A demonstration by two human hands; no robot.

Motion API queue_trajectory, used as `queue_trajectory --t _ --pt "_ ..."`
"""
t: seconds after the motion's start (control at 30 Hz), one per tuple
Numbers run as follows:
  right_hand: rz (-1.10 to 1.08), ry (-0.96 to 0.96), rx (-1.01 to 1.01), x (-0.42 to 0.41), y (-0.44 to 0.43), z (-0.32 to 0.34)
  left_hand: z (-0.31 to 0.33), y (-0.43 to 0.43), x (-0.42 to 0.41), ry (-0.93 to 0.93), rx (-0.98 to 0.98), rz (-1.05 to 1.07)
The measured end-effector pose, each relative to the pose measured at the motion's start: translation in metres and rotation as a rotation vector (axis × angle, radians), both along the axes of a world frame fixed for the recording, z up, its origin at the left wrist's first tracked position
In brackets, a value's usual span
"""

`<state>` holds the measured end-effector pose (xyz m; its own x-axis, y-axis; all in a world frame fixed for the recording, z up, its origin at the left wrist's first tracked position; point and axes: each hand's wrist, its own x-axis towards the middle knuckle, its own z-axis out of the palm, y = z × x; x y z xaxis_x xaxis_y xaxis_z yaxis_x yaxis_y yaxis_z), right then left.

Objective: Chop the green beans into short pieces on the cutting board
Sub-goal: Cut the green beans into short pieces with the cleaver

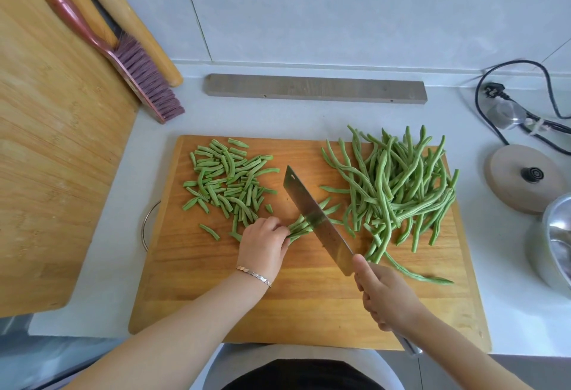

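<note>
A wooden cutting board (pixel 197 281) lies on the white counter. Several short cut bean pieces (pixel 228 179) are heaped at its upper left. A pile of long whole green beans (pixel 398 185) covers its right side. My left hand (pixel 262 246) presses down on a small bunch of beans (pixel 301 225) at the board's middle. My right hand (pixel 386 294) grips the handle of a steel cleaver (pixel 318 222), whose blade lies across that bunch just right of my left fingertips.
A large wooden board (pixel 52 142) fills the left, with a pink brush (pixel 129 62) and rolling pins (pixel 123 15) behind it. A grey wooden bar (pixel 315 88) lies at the wall. At the right are a kettle base (pixel 525 178), a black cord (pixel 500 93) and a metal pot (pixel 553 241).
</note>
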<state>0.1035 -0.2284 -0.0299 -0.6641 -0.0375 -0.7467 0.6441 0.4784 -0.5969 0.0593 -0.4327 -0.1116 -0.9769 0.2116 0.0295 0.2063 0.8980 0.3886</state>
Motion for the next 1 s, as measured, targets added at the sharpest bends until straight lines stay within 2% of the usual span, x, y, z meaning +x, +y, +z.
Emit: queue_trajectory --t 0.13,0.33,0.57,0.83,1.0 --pt "0.022 -0.018 0.004 0.003 0.0 0.0 0.002 -0.001 -0.001 -0.016 -0.002 0.033" --pt "0.091 -0.039 0.034 0.003 0.001 -0.004 0.0 -0.006 0.0 -0.012 -0.022 -0.027" --pt "0.167 -0.015 0.084 0.002 0.002 -0.012 -0.005 -0.007 -0.007 -0.186 0.019 0.009" --pt "0.173 0.007 0.123 -0.006 -0.008 -0.024 -0.003 -0.006 -0.006 -0.091 -0.002 -0.045" --pt "0.061 -0.037 -0.006 -0.007 -0.011 -0.022 0.001 -0.012 0.004 -0.064 -0.025 -0.095"
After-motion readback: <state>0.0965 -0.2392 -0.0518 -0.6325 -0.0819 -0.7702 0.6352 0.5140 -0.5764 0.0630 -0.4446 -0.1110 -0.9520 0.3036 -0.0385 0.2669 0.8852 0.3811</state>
